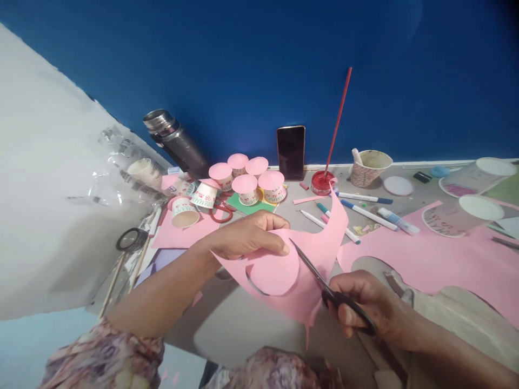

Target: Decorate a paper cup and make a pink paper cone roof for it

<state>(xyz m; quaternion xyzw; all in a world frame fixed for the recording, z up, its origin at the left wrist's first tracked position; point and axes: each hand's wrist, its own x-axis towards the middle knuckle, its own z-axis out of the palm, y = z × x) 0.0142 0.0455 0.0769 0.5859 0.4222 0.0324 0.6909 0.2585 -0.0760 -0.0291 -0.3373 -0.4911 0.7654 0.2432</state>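
Observation:
My left hand (257,235) pinches a sheet of pink paper (320,254), thumb on top and fingers beneath. A rounded disc shape (275,273) is partly cut out of this sheet, with a dark gap along its lower left edge. My right hand (360,302) grips black-handled scissors (312,265), whose blades meet the paper at the disc's upper right edge. Behind my left hand stand several small patterned paper cups topped with pink discs (244,184). Red-handled scissors (221,213) lie beside them, mostly hidden.
A dark steel flask (178,143) leans at the back left. Against the blue wall stand a phone (291,153) and a red stick in a red base (321,182). Markers (368,215), a cup (370,168) and a larger pink sheet (405,243) lie to the right.

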